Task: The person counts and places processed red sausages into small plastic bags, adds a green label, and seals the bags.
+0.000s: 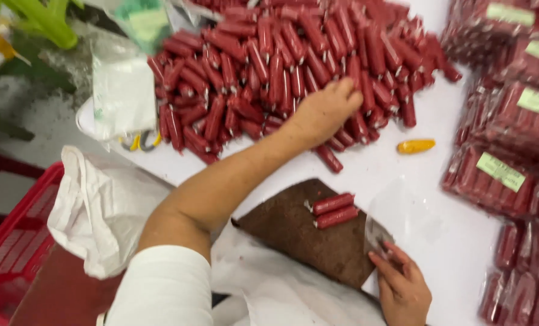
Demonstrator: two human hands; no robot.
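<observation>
Sausages (pixel 293 66), small and dark red in tight shiny casings, lie heaped across the far part of the white table (pixel 451 241), and my left hand (pixel 327 108) reaches into the near right edge of that heap, fingers curled down over a few of them; the blur keeps me from telling whether I have actually closed on one. Two more sausages (pixel 335 210) lie side by side on the brown board (pixel 300 232) near me. I judge each one to be light, firm along its length but with a little give, and the casing probably slick, so I would take them around the middle rather than by the crimped ends, and several at once would likely roll apart. My right hand (pixel 402 290) is low at the near right, fingers pinching the edge of a clear plastic bag (pixel 396 214) that lies beside the board. Sealed packs of sausages (pixel 505 139) are stacked on the right, and a yellow object (pixel 416 145), too smeared to name, lies between them and the heap.
</observation>
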